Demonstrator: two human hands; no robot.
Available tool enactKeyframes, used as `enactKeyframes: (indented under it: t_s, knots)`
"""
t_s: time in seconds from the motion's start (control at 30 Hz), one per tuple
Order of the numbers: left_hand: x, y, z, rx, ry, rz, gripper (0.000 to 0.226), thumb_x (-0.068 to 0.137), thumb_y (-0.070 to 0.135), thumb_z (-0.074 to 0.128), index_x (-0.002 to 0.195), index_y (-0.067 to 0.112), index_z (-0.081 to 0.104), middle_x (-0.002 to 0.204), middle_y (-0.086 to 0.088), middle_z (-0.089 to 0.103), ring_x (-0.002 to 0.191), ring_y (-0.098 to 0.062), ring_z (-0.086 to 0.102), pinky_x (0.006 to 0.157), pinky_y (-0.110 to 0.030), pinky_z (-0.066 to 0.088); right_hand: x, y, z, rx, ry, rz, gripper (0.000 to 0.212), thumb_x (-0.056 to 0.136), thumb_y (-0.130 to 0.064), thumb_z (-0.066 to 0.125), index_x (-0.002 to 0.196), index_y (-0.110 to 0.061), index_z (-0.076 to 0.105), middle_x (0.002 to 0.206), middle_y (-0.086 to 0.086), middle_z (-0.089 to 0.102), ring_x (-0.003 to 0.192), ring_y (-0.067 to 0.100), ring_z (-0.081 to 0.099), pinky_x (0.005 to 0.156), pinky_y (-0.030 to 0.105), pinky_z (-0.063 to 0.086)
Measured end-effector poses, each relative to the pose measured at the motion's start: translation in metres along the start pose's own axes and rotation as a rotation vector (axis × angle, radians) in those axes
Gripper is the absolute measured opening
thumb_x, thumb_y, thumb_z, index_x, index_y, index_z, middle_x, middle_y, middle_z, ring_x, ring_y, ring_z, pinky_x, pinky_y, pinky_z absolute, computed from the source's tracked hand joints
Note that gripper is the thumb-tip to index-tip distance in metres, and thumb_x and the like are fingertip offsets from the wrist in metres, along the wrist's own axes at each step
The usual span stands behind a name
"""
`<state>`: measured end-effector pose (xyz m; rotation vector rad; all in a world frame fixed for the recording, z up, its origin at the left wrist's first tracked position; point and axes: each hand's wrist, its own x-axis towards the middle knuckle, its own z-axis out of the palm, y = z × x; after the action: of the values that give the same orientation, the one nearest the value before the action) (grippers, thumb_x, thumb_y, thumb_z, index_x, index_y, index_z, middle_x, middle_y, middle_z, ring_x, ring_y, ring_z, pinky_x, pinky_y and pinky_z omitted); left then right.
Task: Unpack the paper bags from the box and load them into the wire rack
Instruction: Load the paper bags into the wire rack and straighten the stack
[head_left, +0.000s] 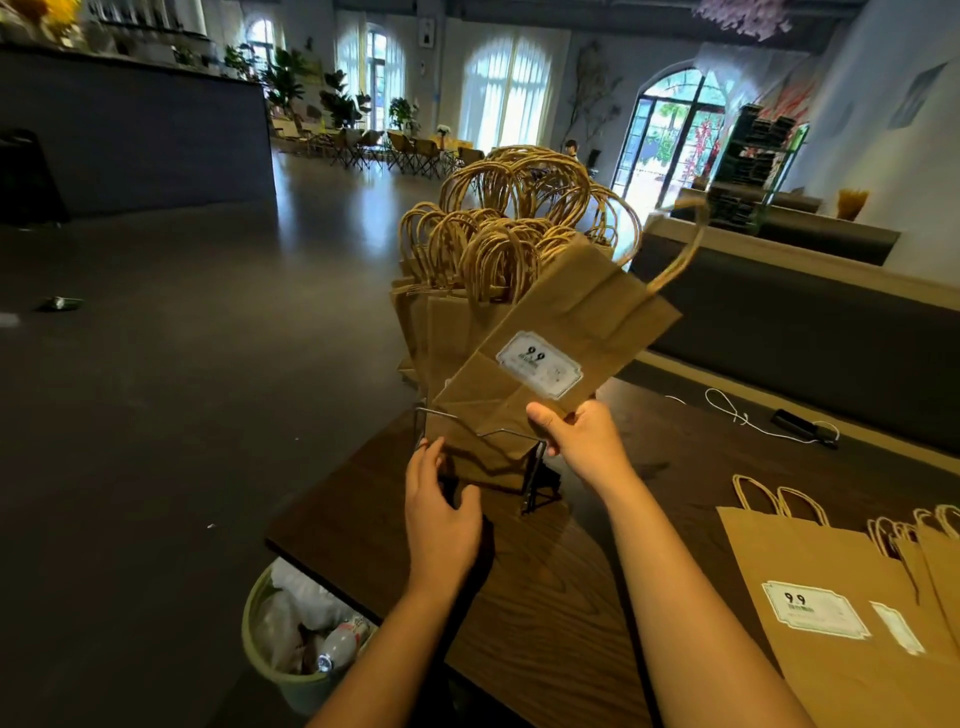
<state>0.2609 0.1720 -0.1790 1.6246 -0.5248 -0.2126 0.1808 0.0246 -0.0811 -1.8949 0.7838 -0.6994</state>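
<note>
Loading step — the right hand (582, 436) pinches a bag (561, 338) by its bottom edge, tilted above the rack (441, 415). The left hand (441, 514), fingers loosely open, touches the rack's near wire. Next — lower the bag upright behind that wire, against the bags already racked.

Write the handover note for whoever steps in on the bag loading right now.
Right hand: grips a tilted paper bag by its bottom edge, its lower corner at the wire rack.
Left hand: fingers on the rack's front wire, holding nothing else.
Done: many bags already upright in the rack.
Left: seat the held bag, then load the flat bags on the table. The box is not in view.
</note>
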Motion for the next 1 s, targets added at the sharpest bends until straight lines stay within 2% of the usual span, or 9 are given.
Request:
enactKeyframes:
  t_s: [0.1, 0.2, 0.43, 0.53, 0.6, 0.67, 0.8, 0.87, 1.0]
  knots:
    - [-0.002, 0.004, -0.001, 0.042, -0.018, -0.015, 0.061, 0.094, 0.011, 0.062, 0.150, 0.027, 0.044, 0.164, 0.010, 0.024, 0.150, -0.010, 0.023, 0.121, -0.032, 0.025, -0.006, 0.021, 0.010, 0.077, -0.030, 0.187, 0.025, 0.094, -0.038, 0.069, 0.091, -0.014, 0.069, 0.081, 0.008, 0.076, 0.071, 0.016, 0.074, 0.073, 0.032, 0.060]
    - [-0.002, 0.005, 0.000, 0.048, -0.031, -0.020, 0.064, 0.094, 0.013, 0.063, 0.152, 0.029, 0.041, 0.165, 0.009, 0.021, 0.152, -0.011, 0.019, 0.124, -0.038, 0.024, -0.008, 0.029, 0.013, 0.137, -0.069, 0.276, 0.020, 0.098, -0.031, 0.065, 0.090, -0.014, 0.069, 0.087, 0.013, 0.075, 0.072, 0.016, 0.070, 0.064, 0.022, 0.055]
    - [-0.006, 0.005, 0.001, 0.092, -0.011, 0.006, 0.069, 0.094, 0.014, 0.063, 0.154, 0.032, 0.036, 0.164, 0.008, 0.021, 0.152, -0.010, 0.017, 0.121, -0.033, 0.021, -0.010, 0.030, 0.010, -0.078, -0.189, 0.218, 0.016, 0.097, -0.030, 0.066, 0.088, -0.017, 0.069, 0.082, 0.000, 0.073, 0.078, 0.011, 0.070, 0.069, 0.023, 0.054]
    - [-0.007, 0.004, 0.001, 0.130, 0.043, 0.062, 0.065, 0.091, 0.013, 0.064, 0.150, 0.030, 0.040, 0.155, 0.008, 0.029, 0.146, -0.012, 0.025, 0.117, -0.032, 0.029, -0.008, 0.036, 0.013, -0.147, -0.038, 0.106, 0.014, 0.094, -0.038, 0.069, 0.095, -0.024, 0.067, 0.080, -0.009, 0.070, 0.073, 0.009, 0.066, 0.060, 0.024, 0.050]
    - [-0.008, 0.003, 0.000, 0.149, 0.080, 0.090, 0.064, 0.089, 0.011, 0.065, 0.146, 0.029, 0.043, 0.147, 0.008, 0.028, 0.139, -0.013, 0.032, 0.105, -0.019, 0.034, -0.011, 0.039, 0.013, -0.076, 0.082, 0.074, 0.020, 0.093, -0.043, 0.069, 0.095, -0.024, 0.063, 0.082, -0.008, 0.069, 0.073, 0.009, 0.066, 0.058, 0.022, 0.049]
    - [-0.008, 0.005, -0.001, 0.142, 0.102, 0.084, 0.064, 0.088, 0.009, 0.066, 0.145, 0.029, 0.044, 0.145, 0.009, 0.025, 0.134, -0.014, 0.035, 0.092, -0.008, 0.030, -0.013, 0.041, 0.013, 0.084, 0.107, 0.030, 0.019, 0.095, -0.042, 0.066, 0.104, -0.026, 0.062, 0.087, -0.004, 0.073, 0.077, 0.011, 0.070, 0.067, 0.029, 0.058]
    - [-0.009, 0.005, 0.001, 0.133, 0.099, 0.083, 0.070, 0.088, 0.006, 0.067, 0.148, 0.028, 0.039, 0.152, 0.008, 0.019, 0.141, -0.013, 0.028, 0.090, -0.003, 0.025, -0.012, 0.040, 0.010, 0.040, 0.096, -0.044, 0.015, 0.100, -0.035, 0.060, 0.110, -0.025, 0.063, 0.082, -0.002, 0.071, 0.070, 0.011, 0.068, 0.064, 0.028, 0.057]
    - [-0.010, 0.005, 0.001, 0.126, 0.107, 0.095, 0.073, 0.087, 0.005, 0.067, 0.150, 0.027, 0.037, 0.155, 0.008, 0.017, 0.144, -0.013, 0.024, 0.096, -0.005, 0.022, -0.010, 0.040, 0.010, -0.031, 0.034, -0.012, 0.011, 0.101, -0.032, 0.058, 0.108, -0.025, 0.064, 0.086, -0.002, 0.071, 0.070, 0.010, 0.069, 0.064, 0.026, 0.057]
    - [-0.009, 0.003, 0.000, 0.079, 0.177, 0.141, 0.070, 0.084, 0.003, 0.066, 0.145, 0.026, 0.039, 0.150, 0.004, 0.025, 0.141, -0.018, 0.031, 0.109, -0.028, 0.032, -0.014, 0.042, 0.010, -0.062, -0.008, 0.008, 0.004, 0.100, -0.026, 0.060, 0.103, -0.027, 0.063, 0.093, -0.002, 0.071, 0.076, 0.010, 0.069, 0.064, 0.023, 0.055]
